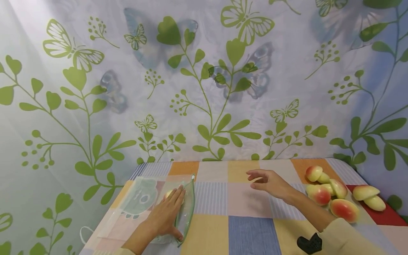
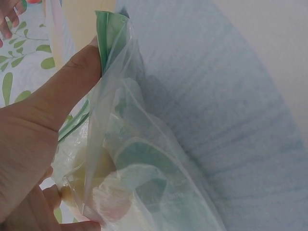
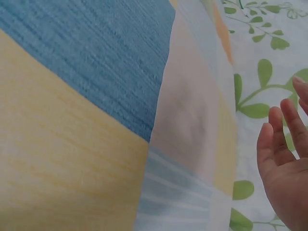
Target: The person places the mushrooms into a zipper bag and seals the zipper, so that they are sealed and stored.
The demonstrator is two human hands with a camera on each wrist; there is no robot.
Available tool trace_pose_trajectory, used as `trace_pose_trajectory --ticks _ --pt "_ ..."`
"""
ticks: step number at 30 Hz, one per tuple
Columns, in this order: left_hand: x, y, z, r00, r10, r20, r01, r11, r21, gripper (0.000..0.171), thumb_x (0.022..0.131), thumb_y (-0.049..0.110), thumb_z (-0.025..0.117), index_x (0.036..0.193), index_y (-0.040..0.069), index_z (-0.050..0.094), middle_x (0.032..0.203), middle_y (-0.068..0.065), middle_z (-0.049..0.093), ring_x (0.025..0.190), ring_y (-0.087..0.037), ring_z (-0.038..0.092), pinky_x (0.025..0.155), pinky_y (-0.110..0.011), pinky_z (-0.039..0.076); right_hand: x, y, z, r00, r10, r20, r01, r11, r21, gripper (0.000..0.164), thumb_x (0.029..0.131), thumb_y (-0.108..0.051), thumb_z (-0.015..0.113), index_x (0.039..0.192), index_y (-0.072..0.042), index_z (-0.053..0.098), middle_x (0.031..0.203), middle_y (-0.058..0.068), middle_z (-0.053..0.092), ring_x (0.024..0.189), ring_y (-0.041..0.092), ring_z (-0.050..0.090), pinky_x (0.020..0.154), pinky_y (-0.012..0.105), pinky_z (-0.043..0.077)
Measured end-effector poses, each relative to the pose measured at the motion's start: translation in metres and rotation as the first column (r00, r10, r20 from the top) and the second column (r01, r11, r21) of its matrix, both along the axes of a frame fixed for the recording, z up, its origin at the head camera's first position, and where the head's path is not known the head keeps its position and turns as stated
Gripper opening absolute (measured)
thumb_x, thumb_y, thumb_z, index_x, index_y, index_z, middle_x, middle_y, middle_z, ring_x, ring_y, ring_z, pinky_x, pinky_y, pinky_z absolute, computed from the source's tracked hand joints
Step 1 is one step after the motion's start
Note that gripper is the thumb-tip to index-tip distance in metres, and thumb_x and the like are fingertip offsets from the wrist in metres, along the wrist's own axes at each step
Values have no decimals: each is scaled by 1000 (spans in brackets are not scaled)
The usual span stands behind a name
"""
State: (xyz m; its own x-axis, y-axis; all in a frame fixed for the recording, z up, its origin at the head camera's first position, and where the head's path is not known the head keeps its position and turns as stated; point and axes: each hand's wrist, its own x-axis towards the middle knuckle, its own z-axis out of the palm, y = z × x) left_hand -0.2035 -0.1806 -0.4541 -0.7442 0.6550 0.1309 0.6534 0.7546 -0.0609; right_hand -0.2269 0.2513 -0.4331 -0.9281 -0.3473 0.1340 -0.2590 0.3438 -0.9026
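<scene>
A clear zip bag (image 1: 143, 198) with a green edge and a pale green printed figure lies on the left of the table. Over its open side rests my left hand (image 1: 169, 212), fingers straight and together, thumb spread away. In the left wrist view, the thumb (image 2: 72, 82) props up the bag's green zip edge (image 2: 107, 38). A yellow and reddish mushroom-shaped piece (image 2: 108, 192) shows through the plastic, partly covered by the fingers in the head view. My right hand (image 1: 269, 182) hovers above the table's middle, fingers loosely bent, holding nothing.
Several red and yellow mushroom-shaped pieces (image 1: 344, 210) lie at the table's right, beside my right forearm. A small black perforated object (image 1: 310, 243) is near the right sleeve. A patchwork cloth (image 1: 210, 230) covers the table, and a leaf-and-butterfly curtain (image 1: 204, 88) hangs behind.
</scene>
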Motion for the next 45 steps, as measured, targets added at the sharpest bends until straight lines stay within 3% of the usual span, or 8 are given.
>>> trace_pose_trajectory --ticks 18,21,28,34,45 --pt "0 0 -5 1000 -4 7 4 1000 5 150 46 64 96 157 -9 27 164 -27 25 146 -45 34 108 -59 42 14 45 5 997 -61 -49 64 996 58 55 98 -21 73 145 1 55 129 20 64 115 34 66 90 31 55" --pt "0 0 -4 1000 -7 7 7 1000 3 150 46 64 96 157 -10 28 164 -28 25 146 -45 34 108 -59 42 17 52 8 995 -80 -54 84 994 70 55 98 -22 73 146 1 55 130 21 64 114 33 66 90 34 55" --pt "0 1 -2 1000 -3 21 3 1000 -11 150 46 63 96 157 -10 27 165 -28 24 148 -45 32 110 -58 39 24 66 7 994 -111 21 110 993 42 60 99 -24 72 150 -1 50 134 20 59 118 33 62 93 43 52" --pt "0 1 0 1000 -2 19 3 1000 -8 150 47 62 96 157 -10 26 164 -28 24 147 -45 32 111 -57 39 28 81 4 992 -115 -50 117 992 44 56 99 -14 71 146 8 50 129 24 62 110 34 65 85 32 55" --pt "-1 1 -2 1000 -2 23 2 1000 5 151 46 62 97 157 -10 26 165 -28 24 147 -44 32 111 -55 39 40 114 6 977 -180 -116 196 969 147 54 101 -18 69 146 8 51 126 23 65 102 2 66 80 25 56"
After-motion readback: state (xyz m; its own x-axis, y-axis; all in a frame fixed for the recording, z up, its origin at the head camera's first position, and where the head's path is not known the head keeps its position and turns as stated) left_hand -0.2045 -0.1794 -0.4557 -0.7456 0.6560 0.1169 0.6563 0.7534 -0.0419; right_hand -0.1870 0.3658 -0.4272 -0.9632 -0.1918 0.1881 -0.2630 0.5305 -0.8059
